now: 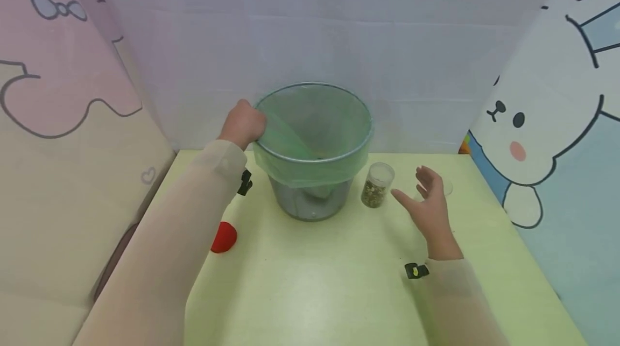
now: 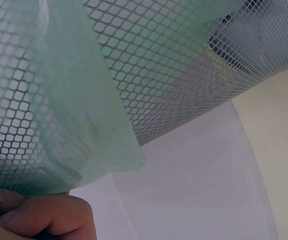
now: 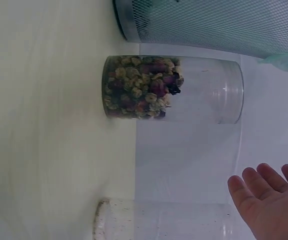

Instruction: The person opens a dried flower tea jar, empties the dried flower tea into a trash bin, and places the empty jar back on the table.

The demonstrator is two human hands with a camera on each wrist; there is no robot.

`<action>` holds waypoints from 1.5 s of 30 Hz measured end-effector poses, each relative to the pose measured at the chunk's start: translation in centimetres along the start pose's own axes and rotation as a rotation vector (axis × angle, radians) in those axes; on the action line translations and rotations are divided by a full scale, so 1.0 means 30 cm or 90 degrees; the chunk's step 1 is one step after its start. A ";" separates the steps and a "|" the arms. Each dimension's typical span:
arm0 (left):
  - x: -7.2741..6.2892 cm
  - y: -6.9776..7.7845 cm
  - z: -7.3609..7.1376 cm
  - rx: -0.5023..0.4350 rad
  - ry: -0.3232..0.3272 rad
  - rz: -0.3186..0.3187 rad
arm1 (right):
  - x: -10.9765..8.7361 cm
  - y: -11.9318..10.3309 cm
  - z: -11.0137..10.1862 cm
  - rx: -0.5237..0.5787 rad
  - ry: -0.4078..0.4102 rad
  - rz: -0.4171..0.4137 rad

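Note:
A grey mesh bin stands at the back of the table, lined with a thin green bag folded over its rim. My left hand is at the bin's left rim, thumb and curled fingers pinching the bag's edge. In the left wrist view that hand is partly cut off below the hanging bag. To the bin's right is a clear jar, about half full of dried flower buds. My right hand hovers to the right of this jar, fingers spread and holding nothing.
A second clear jar with brown specks at its base stands on the right, mostly behind my right hand in the head view. A round red object lies beside my left sleeve. Printed cloth walls enclose the table's back and sides.

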State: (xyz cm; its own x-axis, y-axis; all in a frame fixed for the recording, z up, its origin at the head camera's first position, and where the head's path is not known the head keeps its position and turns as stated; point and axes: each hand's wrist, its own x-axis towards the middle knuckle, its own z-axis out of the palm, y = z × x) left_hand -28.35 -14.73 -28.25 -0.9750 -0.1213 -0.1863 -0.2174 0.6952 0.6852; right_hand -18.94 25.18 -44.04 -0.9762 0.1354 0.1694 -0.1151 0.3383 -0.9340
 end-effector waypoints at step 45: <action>-0.008 0.005 -0.006 -0.013 -0.002 -0.003 | 0.211 0.224 0.197 0.047 -0.230 0.159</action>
State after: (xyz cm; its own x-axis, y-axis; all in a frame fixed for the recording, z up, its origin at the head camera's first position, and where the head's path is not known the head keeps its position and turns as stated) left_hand -28.17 -14.71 -27.98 -0.9739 -0.1223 -0.1912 -0.2226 0.6798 0.6989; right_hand -26.99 22.82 -51.10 -0.9757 -0.1347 -0.1728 0.1322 0.2669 -0.9546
